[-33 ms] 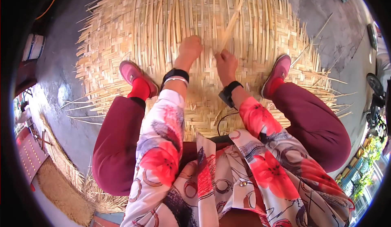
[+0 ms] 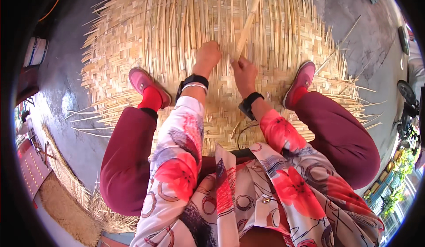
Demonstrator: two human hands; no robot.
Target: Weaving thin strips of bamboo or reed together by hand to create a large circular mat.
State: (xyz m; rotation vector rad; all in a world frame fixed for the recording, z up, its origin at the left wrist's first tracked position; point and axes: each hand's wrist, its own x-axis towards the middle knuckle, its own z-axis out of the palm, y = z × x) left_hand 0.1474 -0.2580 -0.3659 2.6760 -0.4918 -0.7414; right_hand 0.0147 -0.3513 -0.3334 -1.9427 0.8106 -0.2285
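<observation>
A large woven mat of straw-coloured split strips point(image 2: 124, 39) lies on the ground under my feet and hands. Long loose strips run away from me across its far middle part. My right hand point(image 2: 245, 76) pinches the near end of a wider, pale flat strip point(image 2: 249, 25), which slants up and to the right over the others. Just left of it, my left hand point(image 2: 207, 59) is closed low over the weave at the near ends of the loose strips. What its fingers hold, if anything, is hidden under the hand.
My shoes point(image 2: 142, 79) stand on the mat, one on each side of my hands. Loose strip ends stick out past the mat's edges onto the grey floor point(image 2: 66, 61). More woven matting point(image 2: 66, 167) lies at the lower left. A parked motorbike point(image 2: 406, 109) is at the far right.
The pale strip stands a little more upright, its far end shifted left. My right hand has moved slightly left, and my left hand has shifted slightly right.
</observation>
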